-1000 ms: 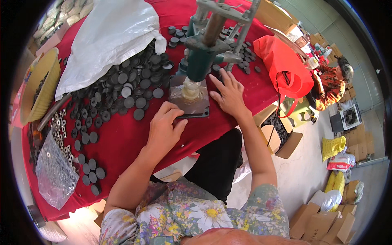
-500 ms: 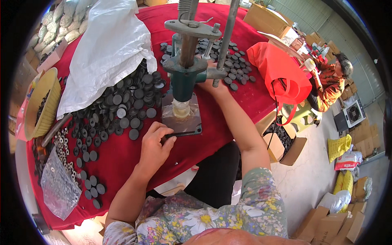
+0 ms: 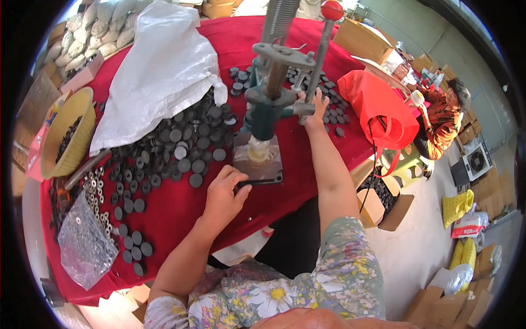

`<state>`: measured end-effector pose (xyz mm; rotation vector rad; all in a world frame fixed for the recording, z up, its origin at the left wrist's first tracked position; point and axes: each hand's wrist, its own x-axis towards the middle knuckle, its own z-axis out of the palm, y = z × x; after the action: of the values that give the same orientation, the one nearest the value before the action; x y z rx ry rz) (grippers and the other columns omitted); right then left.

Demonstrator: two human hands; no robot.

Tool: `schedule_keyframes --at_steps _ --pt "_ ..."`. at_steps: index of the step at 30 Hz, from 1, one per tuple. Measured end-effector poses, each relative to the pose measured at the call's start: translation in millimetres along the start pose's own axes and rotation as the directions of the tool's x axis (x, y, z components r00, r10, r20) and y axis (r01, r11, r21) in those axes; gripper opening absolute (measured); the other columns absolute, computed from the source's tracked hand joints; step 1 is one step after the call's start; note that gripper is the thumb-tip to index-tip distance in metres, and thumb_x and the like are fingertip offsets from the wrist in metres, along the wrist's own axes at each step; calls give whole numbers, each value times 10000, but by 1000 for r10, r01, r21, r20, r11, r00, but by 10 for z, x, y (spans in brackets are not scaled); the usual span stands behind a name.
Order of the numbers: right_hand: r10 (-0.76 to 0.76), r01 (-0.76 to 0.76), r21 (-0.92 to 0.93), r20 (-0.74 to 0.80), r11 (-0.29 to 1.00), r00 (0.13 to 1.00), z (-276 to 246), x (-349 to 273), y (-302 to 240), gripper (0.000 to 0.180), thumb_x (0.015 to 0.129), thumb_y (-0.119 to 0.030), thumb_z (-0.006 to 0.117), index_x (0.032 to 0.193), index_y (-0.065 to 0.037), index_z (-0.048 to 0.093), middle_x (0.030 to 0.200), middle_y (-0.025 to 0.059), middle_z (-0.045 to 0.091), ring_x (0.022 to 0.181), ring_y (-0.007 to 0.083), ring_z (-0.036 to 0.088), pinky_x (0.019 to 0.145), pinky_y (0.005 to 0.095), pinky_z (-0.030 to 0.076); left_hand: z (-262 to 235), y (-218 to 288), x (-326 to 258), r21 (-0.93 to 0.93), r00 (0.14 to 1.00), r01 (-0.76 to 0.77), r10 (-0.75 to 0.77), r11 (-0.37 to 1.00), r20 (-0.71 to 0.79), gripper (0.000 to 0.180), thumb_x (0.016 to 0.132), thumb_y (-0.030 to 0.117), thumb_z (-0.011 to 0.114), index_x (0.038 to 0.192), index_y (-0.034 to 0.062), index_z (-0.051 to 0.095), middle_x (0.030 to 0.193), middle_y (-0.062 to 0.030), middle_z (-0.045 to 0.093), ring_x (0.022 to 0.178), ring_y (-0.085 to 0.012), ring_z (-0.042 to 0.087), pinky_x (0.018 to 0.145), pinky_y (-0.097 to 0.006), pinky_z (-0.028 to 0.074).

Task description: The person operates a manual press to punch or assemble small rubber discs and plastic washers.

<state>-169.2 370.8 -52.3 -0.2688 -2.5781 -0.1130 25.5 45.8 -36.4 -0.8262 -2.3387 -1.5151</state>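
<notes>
In front of me stands a dark green hand press (image 3: 262, 118) with a pale, translucent tip resting over its flat metal base plate (image 3: 274, 164). My left hand (image 3: 227, 192) is at the base's near left corner, thumb and forefinger pinched together. Something dark shows between them, too small to name. My right hand (image 3: 315, 109) is behind the press lever (image 3: 316, 66), a grey rod topped with a red ball. Its fingers are spread, partly hidden by the rod. Black round discs (image 3: 186, 134) lie heaped left of the press. More discs (image 3: 334, 115) are scattered beyond my right hand.
A white sack (image 3: 159, 77) lies behind the heap. A yellow basket (image 3: 68, 131), small metal rings (image 3: 96, 192) and a clear plastic bag (image 3: 85, 244) are at left. On the right are a red bag (image 3: 372, 104), an open carton (image 3: 378, 205) and a seated person (image 3: 441, 120).
The lever's red ball has come into view at the top. My right hand's fingers have spread and risen beside the rod. My left hand stays at the base corner; the whole view has shifted slightly.
</notes>
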Motion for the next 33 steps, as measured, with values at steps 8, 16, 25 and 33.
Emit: schedule_keyframes --at_steps 8,16,25,33 --pt "10 118 673 -184 730 983 -749 -963 -525 240 925 -171 603 1109 -49 697 1030 189 684 936 358 654 811 402 514 -178 313 -15 15 959 -141 140 990 -246 204 750 40 740 939 17 667 934 -110 615 808 -268 621 686 -336 502" --pt "154 -180 904 128 388 980 -899 -1643 -446 288 997 -116 528 1170 83 643 1114 160 692 1022 217 662 924 317 512 -1022 571 -1244 413 899 -179 319 893 -300 285 755 146 757 1012 59 668 1031 -88 625 915 -265 601 923 -488 432" --pt "62 -179 873 170 454 984 -839 -1637 -459 290 996 -137 539 1190 49 648 1112 139 696 1010 196 659 898 304 512 -1726 172 -2147 530 837 478 -182 700 -515 966 631 436 847 1402 35 425 1412 -233 401 1264 -437 408 1062 -518 364" --pt "88 -165 874 140 457 986 -863 -1669 -463 287 985 -162 554 1166 25 673 1074 129 712 984 184 664 877 305 516 -1538 -16 -1735 652 873 459 -173 603 -456 1047 626 468 846 1442 26 361 1475 -290 306 1312 -512 338 1081 -561 336"
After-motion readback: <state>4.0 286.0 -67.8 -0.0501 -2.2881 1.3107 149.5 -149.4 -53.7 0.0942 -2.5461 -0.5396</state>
